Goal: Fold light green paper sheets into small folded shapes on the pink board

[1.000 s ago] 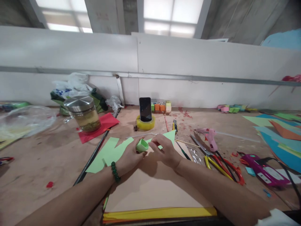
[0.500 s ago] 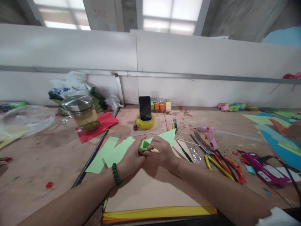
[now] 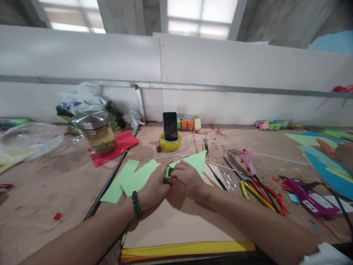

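A small folded green paper piece [image 3: 167, 172] is held between both hands above a stack of paper [image 3: 176, 226]. My left hand [image 3: 154, 186], with green beads at its wrist, grips the piece from the left. My right hand [image 3: 187, 179] has its fingers curled over the piece's right side, partly hiding it. Light green paper sheets [image 3: 129, 182] lie under and beyond the hands, one with a V-shaped notch.
A glass jar [image 3: 100, 138] stands on red paper at left. A phone [image 3: 170, 126] leans on yellow tape. Scissors [image 3: 264, 195], a pink glue gun [image 3: 248, 162] and a purple power strip [image 3: 311, 198] lie right. Part of another person's hand [image 3: 346, 152] shows far right.
My right hand's fingers have closed further over the green piece and cover more of it. My left hand has hardly moved.
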